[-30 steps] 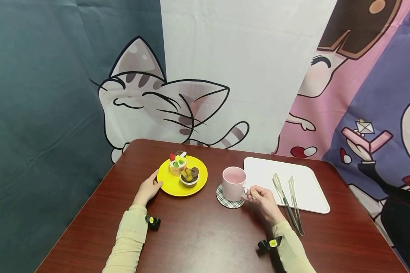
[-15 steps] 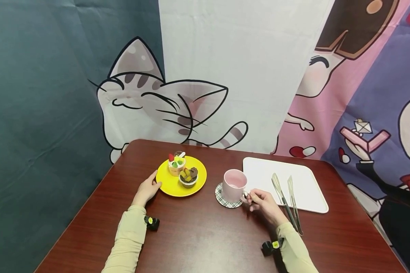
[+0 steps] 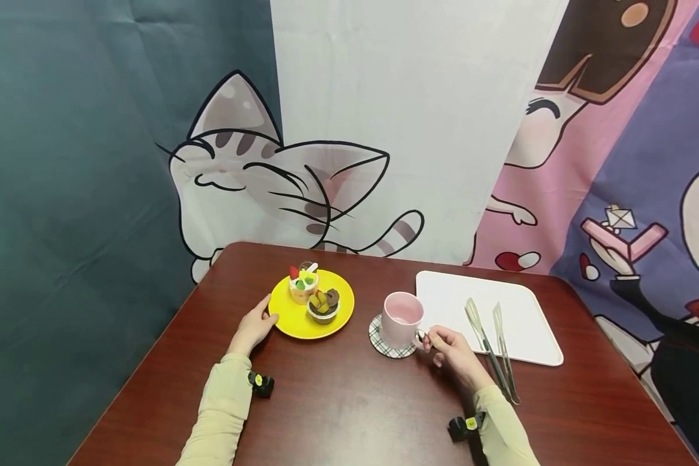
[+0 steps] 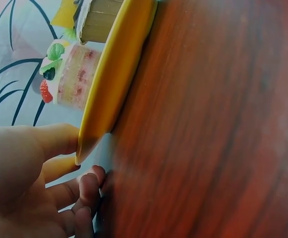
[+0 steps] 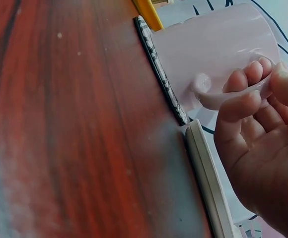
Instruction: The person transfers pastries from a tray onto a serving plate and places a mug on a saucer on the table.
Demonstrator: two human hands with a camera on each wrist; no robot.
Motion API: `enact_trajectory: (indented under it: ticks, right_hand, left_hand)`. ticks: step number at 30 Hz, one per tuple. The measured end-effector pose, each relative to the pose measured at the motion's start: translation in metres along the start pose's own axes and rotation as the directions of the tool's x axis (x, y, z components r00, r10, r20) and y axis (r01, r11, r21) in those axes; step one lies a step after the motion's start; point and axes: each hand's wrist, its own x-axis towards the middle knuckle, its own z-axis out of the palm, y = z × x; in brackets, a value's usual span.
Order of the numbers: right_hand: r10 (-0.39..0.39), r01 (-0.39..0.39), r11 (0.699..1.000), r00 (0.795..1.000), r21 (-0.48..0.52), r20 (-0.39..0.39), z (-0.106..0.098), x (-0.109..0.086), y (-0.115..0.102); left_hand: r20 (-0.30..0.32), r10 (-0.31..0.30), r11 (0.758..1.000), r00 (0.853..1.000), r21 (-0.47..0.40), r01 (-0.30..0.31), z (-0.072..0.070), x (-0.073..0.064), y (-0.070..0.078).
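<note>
My left hand (image 3: 253, 327) pinches the left rim of a yellow plate (image 3: 291, 323), thumb on top and index finger at its underside in the left wrist view. Two small desserts sit on it: a fruit-topped cake cup (image 3: 303, 288) with a strawberry, and a chocolate cupcake (image 3: 323, 308) with yellow fruit pieces. My right hand (image 3: 454, 355) grips the handle of a pink mug (image 5: 213, 49), fingers through the loop. The mug stands over a round plaid coaster (image 3: 384, 349), off toward its right side; the coaster's edge shows beneath the mug's base in the right wrist view.
A white tray (image 3: 443, 291) lies at the back right. Metal tongs (image 3: 489, 346) lean across its front edge, their near ends on the brown table (image 3: 338, 408), close to my right forearm. A cartoon-printed curtain (image 3: 349, 194) hangs behind the table.
The pink mug has shifted slightly toward me and to the right on the coaster, with my right hand on its handle. My left hand and the plate stay in place.
</note>
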Motion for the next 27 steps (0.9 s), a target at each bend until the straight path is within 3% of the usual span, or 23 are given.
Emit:
enact_trajectory:
  ticks: [12,17,27]
  right_hand:
    - [0.03,-0.033,0.999,0.997,-0.039,-0.067,0.0,-0.002,0.008]
    - [0.025,-0.027,0.999,0.999,-0.037,-0.037,0.001,-0.003,0.001]
    - [0.042,-0.044,0.998,0.998,-0.046,-0.053,0.011,-0.01,-0.018]
  left_hand:
    - [-0.005,-0.007,1.0,1.0,0.004,0.007,0.001,0.0,0.002]
    - [-0.012,0.007,1.0,1.0,0.002,-0.007,0.002,0.0,0.0]
    - [-0.004,0.001,1.0,1.0,-0.013,-0.001,0.001,0.001,0.0]
